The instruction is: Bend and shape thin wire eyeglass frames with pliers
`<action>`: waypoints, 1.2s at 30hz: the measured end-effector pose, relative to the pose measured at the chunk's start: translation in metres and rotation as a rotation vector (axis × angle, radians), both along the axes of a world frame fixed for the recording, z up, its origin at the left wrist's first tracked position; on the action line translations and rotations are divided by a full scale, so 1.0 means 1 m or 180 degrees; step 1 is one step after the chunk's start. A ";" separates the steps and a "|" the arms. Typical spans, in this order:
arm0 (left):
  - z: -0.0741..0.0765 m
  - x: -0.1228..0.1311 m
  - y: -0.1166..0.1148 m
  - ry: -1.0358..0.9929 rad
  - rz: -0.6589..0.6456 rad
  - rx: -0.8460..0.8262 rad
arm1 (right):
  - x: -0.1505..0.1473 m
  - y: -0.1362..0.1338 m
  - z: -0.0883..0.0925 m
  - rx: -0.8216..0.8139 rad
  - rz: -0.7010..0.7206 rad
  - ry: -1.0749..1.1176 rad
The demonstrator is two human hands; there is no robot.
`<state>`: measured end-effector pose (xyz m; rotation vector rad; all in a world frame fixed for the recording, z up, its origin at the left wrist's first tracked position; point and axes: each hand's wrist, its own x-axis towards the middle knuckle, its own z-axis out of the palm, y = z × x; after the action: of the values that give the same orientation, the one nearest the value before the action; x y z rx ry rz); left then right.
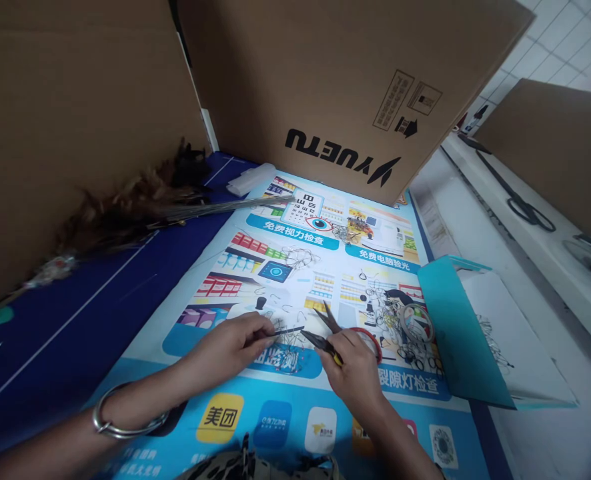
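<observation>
My left hand (235, 343) is closed in a pinch on one end of a thin dark strip (289, 329), which points right. My right hand (356, 373) is closed round black-nosed pliers (316, 341) with a bit of yellow on the grip. The same hand also carries scissors (330, 319) with a red handle loop, their blades parted. The pliers' tip is close to the strip's right end; whether they touch I cannot tell. Beneath the strip lies a small tangle of thin wire pieces (291, 350) with tiny pinkish ends.
A printed poster (275, 393) covers the work surface. Wire loops (405, 327) are heaped at right, beside an open teal box (468, 347) holding dark wire bits. Brown feathers (120, 207) and long thin rods (230, 208) lie left. Cardboard (325, 73) stands behind; more scissors (520, 210) rest far right.
</observation>
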<state>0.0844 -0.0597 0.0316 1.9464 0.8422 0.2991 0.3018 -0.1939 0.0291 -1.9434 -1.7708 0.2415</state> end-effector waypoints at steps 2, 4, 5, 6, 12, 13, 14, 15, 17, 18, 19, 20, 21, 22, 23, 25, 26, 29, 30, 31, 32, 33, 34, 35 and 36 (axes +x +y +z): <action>-0.001 -0.001 -0.004 0.0257 0.0017 0.0254 | -0.001 0.000 0.000 -0.0022 -0.0004 0.0010; -0.003 -0.001 -0.009 0.0395 0.0084 0.0435 | -0.001 0.000 0.000 -0.0069 0.0008 0.0030; -0.004 0.000 -0.011 0.0389 0.0145 0.0481 | -0.002 0.000 0.000 -0.0096 0.0017 0.0041; -0.005 0.000 -0.013 0.0354 0.0204 0.0498 | -0.002 0.000 0.000 -0.0120 0.0024 0.0042; -0.007 0.005 -0.019 0.0230 0.0282 0.0553 | -0.003 -0.001 -0.002 -0.0181 0.0013 -0.0030; -0.006 0.005 -0.020 0.0303 0.0225 0.0616 | -0.003 -0.001 -0.003 -0.0186 0.0008 -0.0021; -0.005 0.006 -0.020 0.0406 0.0153 0.0688 | -0.003 -0.001 -0.003 -0.0187 -0.0002 -0.0011; -0.004 0.006 -0.020 0.0517 0.0078 0.0761 | -0.003 0.000 -0.003 -0.0186 -0.0005 -0.0001; -0.002 0.006 -0.020 0.0710 -0.0053 0.0881 | -0.002 0.000 -0.003 -0.0167 -0.0005 0.0011; -0.001 0.006 -0.020 0.0777 -0.0106 0.0918 | -0.002 0.000 -0.003 -0.0149 -0.0005 0.0015; 0.000 0.006 -0.019 0.0812 -0.0146 0.0925 | -0.002 0.000 -0.003 -0.0130 -0.0006 0.0021; 0.000 0.006 -0.018 0.0817 -0.0177 0.0892 | -0.002 0.000 -0.003 -0.0119 -0.0009 0.0031; 0.000 0.005 -0.017 0.0792 -0.0200 0.0822 | -0.002 0.000 -0.002 -0.0108 -0.0014 0.0048; -0.001 0.005 -0.016 0.0737 -0.0209 0.0722 | -0.002 0.000 -0.002 -0.0103 -0.0027 0.0073; -0.001 0.004 -0.015 0.0653 -0.0212 0.0591 | -0.002 0.000 -0.001 -0.0098 -0.0042 0.0105; -0.002 0.003 -0.012 0.0411 -0.0232 0.0153 | -0.002 0.000 0.000 -0.0082 -0.0065 0.0175; -0.003 0.003 -0.012 0.0262 -0.0246 -0.0147 | -0.001 0.000 0.000 -0.0066 -0.0077 0.0210; -0.005 0.003 -0.010 -0.0162 -0.0242 -0.1043 | -0.001 0.001 0.002 -0.0023 -0.0091 0.0311; -0.005 0.003 -0.010 -0.0259 -0.0214 -0.1229 | -0.001 0.001 0.002 -0.0029 -0.0093 0.0340; -0.004 0.002 -0.010 -0.0327 -0.0185 -0.1337 | -0.001 0.001 0.002 -0.0044 -0.0094 0.0358; -0.004 0.002 -0.010 -0.0371 -0.0161 -0.1388 | -0.001 0.001 0.003 -0.0066 -0.0090 0.0366; -0.003 0.002 -0.011 -0.0401 -0.0142 -0.1401 | -0.001 0.001 0.003 -0.0083 -0.0091 0.0363; -0.003 0.002 -0.011 -0.0423 -0.0121 -0.1387 | -0.001 0.001 0.003 -0.0096 -0.0092 0.0351; -0.002 0.002 -0.011 -0.0441 -0.0098 -0.1361 | -0.001 0.001 0.003 -0.0101 -0.0093 0.0330; -0.001 0.002 -0.011 -0.0461 -0.0072 -0.1334 | -0.001 0.001 0.003 -0.0099 -0.0090 0.0304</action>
<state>0.0864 -0.0709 0.0305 1.5241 0.7213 0.2259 0.3010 -0.1924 0.0322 -1.9439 -1.6868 0.3481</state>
